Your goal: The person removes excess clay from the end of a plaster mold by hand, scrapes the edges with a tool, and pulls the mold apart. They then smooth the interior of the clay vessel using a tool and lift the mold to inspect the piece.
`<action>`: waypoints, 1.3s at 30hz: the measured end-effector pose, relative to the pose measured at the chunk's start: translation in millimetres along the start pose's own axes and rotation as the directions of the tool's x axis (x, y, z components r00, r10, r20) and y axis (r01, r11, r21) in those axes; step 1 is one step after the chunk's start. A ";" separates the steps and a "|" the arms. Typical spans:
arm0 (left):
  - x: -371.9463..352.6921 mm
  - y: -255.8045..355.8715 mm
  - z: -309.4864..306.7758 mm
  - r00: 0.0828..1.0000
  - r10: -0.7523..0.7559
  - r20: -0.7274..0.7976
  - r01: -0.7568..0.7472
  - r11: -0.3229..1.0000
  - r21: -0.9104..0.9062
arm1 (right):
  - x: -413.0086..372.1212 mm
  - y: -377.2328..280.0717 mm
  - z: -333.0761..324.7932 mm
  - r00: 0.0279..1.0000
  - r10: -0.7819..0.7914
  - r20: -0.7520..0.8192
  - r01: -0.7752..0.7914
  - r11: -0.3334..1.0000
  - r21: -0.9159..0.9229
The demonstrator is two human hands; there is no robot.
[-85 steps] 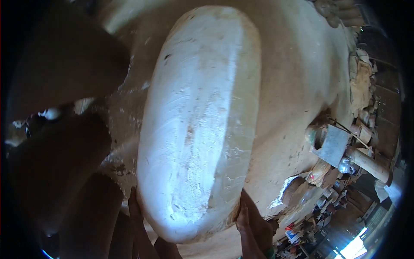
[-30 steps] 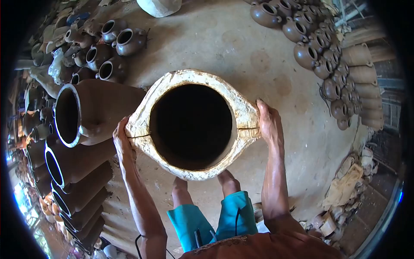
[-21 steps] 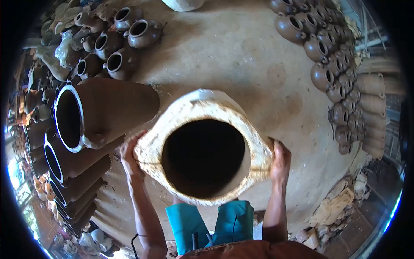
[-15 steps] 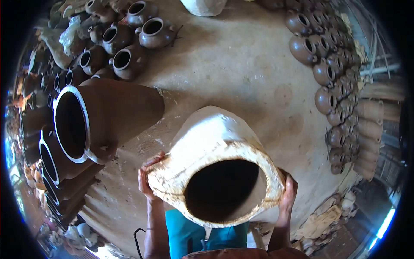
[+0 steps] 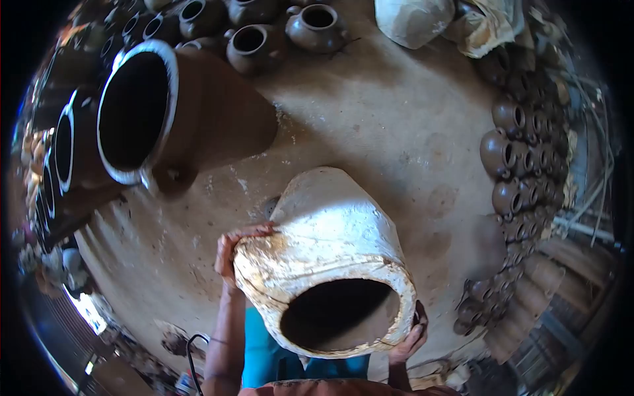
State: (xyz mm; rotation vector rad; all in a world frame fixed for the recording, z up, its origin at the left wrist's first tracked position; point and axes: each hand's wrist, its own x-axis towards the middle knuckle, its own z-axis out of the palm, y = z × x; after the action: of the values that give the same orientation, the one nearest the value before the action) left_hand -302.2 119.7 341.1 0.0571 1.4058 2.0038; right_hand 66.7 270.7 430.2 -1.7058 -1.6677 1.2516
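A large white plaster mould (image 5: 337, 224) with a dark oval opening and a chipped, brown-stained rim is tilted in front of my body, its mouth towards me. My left hand (image 5: 241, 247) is closed round the protruding corner on the mould's left side, fingers over the top. Low on the right, my right hand (image 5: 411, 336) grips the side just outside the rim, its fingers partly hidden by the mould. The mould's narrower far end lies over the brown floor in this view.
Tall brown clay vessels (image 5: 205, 109) with pale rims stand at the left. Round dark pots (image 5: 317, 30) sit at the upper left, and rows of small pots (image 5: 498, 155) line the right. Another white mould (image 5: 415, 20) stands at the far side beside crumpled cloth (image 5: 492, 30).
The mould has tipped so more of its outer wall shows and its opening looks narrower. My right hand sits lower along its side. The whole view has swung, bringing the far white mould further in.
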 end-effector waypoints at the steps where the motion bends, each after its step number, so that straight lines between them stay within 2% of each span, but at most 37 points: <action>1: 0.1 -0.8 2.4 1.000 -0.012 0.008 0.013 0.992 -0.126 | 0.2 -1.9 3.0 0.999 -0.028 0.025 0.026 0.998 0.065; 2: -2.3 -0.4 4.5 0.999 -0.042 -0.009 0.039 0.972 -0.232 | 1.7 -5.9 2.5 0.995 -0.065 0.076 0.061 0.997 0.047; 3: 0.0 -3.5 1.4 0.999 -0.005 0.032 0.014 0.956 -0.295 | 2.8 -6.7 0.4 0.986 -0.101 0.132 0.098 0.995 0.032; 4: 0.5 0.5 3.0 1.000 -0.009 0.008 0.010 0.965 -0.263 | 1.4 -2.3 -0.4 0.984 -0.099 0.150 0.089 0.993 0.075; 5: -1.2 2.4 10.9 0.999 -0.008 -0.043 -0.007 0.938 -0.347 | 1.7 3.4 -2.1 0.981 -0.094 0.168 0.075 0.990 0.118; 6: -0.7 3.4 13.4 0.999 -0.034 -0.029 0.019 0.914 -0.404 | 6.4 6.2 -2.8 0.965 -0.161 0.208 0.131 0.980 0.152; 7: 1.1 5.4 14.0 0.999 -0.023 -0.030 0.011 0.939 -0.345 | 12.2 11.8 -8.4 0.930 -0.248 0.273 0.216 0.966 0.140; 9: -4.4 10.0 26.6 0.982 -0.074 -0.173 0.006 0.932 -0.362 | 19.0 14.1 -11.3 0.887 -0.323 0.331 0.297 0.946 0.128; 10: -4.8 12.7 24.5 0.983 -0.087 -0.160 0.020 0.925 -0.380 | 24.7 15.3 -14.3 0.868 -0.341 0.361 0.316 0.940 0.126; 11: -7.8 11.2 16.5 0.967 -0.099 -0.234 0.018 0.945 -0.326 | 31.0 16.7 -17.9 0.815 -0.400 0.419 0.393 0.913 0.106; 13: -15.6 -7.1 6.5 0.885 0.079 -0.459 -0.047 0.996 0.080 | 47.3 25.4 -28.8 0.720 -0.469 0.511 0.500 0.862 0.087; 15: -46.6 -27.0 -9.3 0.891 0.177 -0.418 -0.107 0.977 0.186 | 77.3 55.5 -42.1 0.596 -0.533 0.601 0.519 0.826 0.218; 16: -72.3 -42.5 -27.8 0.910 0.154 -0.384 -0.149 0.988 0.043 | 90.6 70.2 -53.5 0.562 -0.533 0.633 0.542 0.815 0.206; 17: -104.5 -54.8 -32.3 0.877 0.194 -0.439 -0.205 0.978 0.021 | 104.4 90.3 -66.6 0.497 -0.545 0.675 0.721 0.692 0.027; 18: -137.9 -75.1 -42.1 0.832 0.182 -0.524 -0.198 0.980 0.026 | 120.5 121.3 -83.1 0.432 -0.540 0.722 0.853 0.504 -0.134; 19: -173.3 -102.0 -53.6 0.776 0.164 -0.610 -0.185 0.982 0.029 | 141.0 175.3 -106.2 0.619 -0.276 0.735 0.575 0.797 -0.185; 20: -210.7 -136.0 -64.5 0.724 0.123 -0.679 -0.164 0.986 0.005 | 166.9 208.3 -119.1 0.451 -0.317 0.834 0.767 0.615 -0.182; 21: -250.4 -167.3 -69.1 0.687 0.088 -0.721 -0.157 0.987 -0.029 | 170.2 211.5 -126.3 0.264 -0.298 0.917 0.907 0.401 -0.131; 22: -290.7 -200.0 -72.6 0.645 -0.018 -0.764 0.015 1.000 -0.011 | 173.5 224.0 -123.8 0.340 -0.069 0.938 0.860 0.427 -0.280; 23: -329.4 -231.8 -75.9 0.594 -0.118 -0.796 0.187 0.982 -0.006 | 164.8 232.1 -100.3 0.408 0.153 0.900 0.803 0.409 -0.434; 25: -410.2 -301.2 -80.5 0.555 -0.265 -0.789 0.376 0.925 -0.047 | 132.5 251.2 -75.4 0.302 0.323 0.897 0.825 0.382 -0.416; 26: -450.4 -339.2 -78.4 0.546 -0.316 -0.776 0.423 0.904 -0.070 | 124.8 277.9 -60.1 0.268 0.395 0.879 0.863 0.307 -0.401; 27: -483.1 -375.3 -79.2 0.545 -0.350 -0.762 0.458 0.885 -0.079 | 113.3 300.4 -35.1 0.210 0.379 0.901 0.882 0.325 -0.342; 28: -515.3 -409.1 -78.1 0.488 -0.411 -0.770 0.494 0.858 -0.145 | 97.4 325.3 -11.5 0.160 0.363 0.918 0.892 0.345 -0.292; 29: -541.6 -443.6 -74.8 0.430 -0.470 -0.771 0.523 0.826 -0.211 | 79.9 349.2 24.1 0.166 0.394 0.904 0.909 0.294 -0.295; 30: -563.5 -472.9 -68.6 0.349 -0.514 -0.784 0.500 0.809 -0.308 | 67.2 378.6 61.6 0.169 0.433 0.886 0.926 0.238 -0.293; 31: -581.5 -501.4 -62.5 0.266 -0.560 -0.785 0.469 0.786 -0.402 | 66.2 422.7 91.6 0.080 0.269 0.960 0.953 0.262 -0.153; 32: -597.4 -534.1 -52.9 0.264 -0.582 -0.769 0.463 0.776 -0.428 | 67.5 463.2 128.6 0.037 0.229 0.973 0.984 0.160 -0.075; 33: -611.0 -565.3 -44.1 0.182 -0.629 -0.756 0.398 0.750 -0.529 | 55.3 489.2 160.4 0.027 0.150 0.988 0.998 0.046 -0.035; 34: -620.5 -594.9 -42.0 0.101 -0.673 -0.732 0.323 0.718 -0.616 | 62.1 526.7 188.7 -0.078 0.058 0.995 0.997 -0.015 0.079; 36: -628.3 -639.4 -31.9 0.098 -0.701 -0.706 0.269 0.702 -0.659 | 51.6 568.2 240.9 -0.224 0.006 0.975 0.962 -0.157 0.222; 38: -617.8 -658.8 -22.4 0.107 -0.720 -0.686 0.213 0.690 -0.691 | 47.8 594.8 266.6 -0.331 0.087 0.939 0.908 -0.241 0.343; 39: -609.2 -664.0 -20.9 0.109 -0.733 -0.672 0.214 0.677 -0.704 | 49.7 601.9 272.4 -0.324 0.103 0.940 0.907 -0.249 0.340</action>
State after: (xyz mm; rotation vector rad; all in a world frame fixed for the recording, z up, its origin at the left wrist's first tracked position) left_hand 488.9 -106.9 -26.5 -1.9266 1.1645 1.5942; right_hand 162.0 139.4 -212.2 1.1657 -3.4732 0.1395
